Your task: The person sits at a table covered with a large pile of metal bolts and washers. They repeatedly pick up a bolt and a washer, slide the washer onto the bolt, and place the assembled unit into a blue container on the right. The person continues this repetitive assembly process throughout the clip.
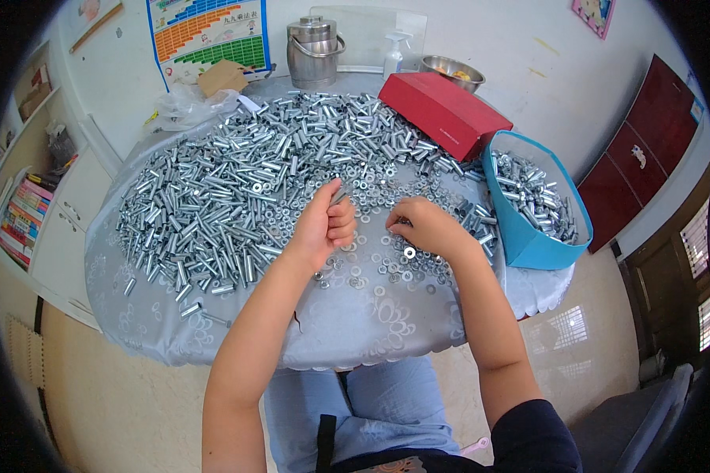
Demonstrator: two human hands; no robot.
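My left hand is closed in a loose fist around a silver metal bolt, whose end shows between thumb and forefinger. To its right, my right hand has its fingertips pinched together low over washers and nuts; what they hold, if anything, is hidden. A big heap of silver metal sleeves and bolts spreads over the table's left and far side. More washers lie between this heap and my hands.
A grey cloth covers the round table. At the right stands a blue fabric bin full of metal sleeves, beside a red box. A metal pail, spray bottle, steel bowl and plastic bag are at the back.
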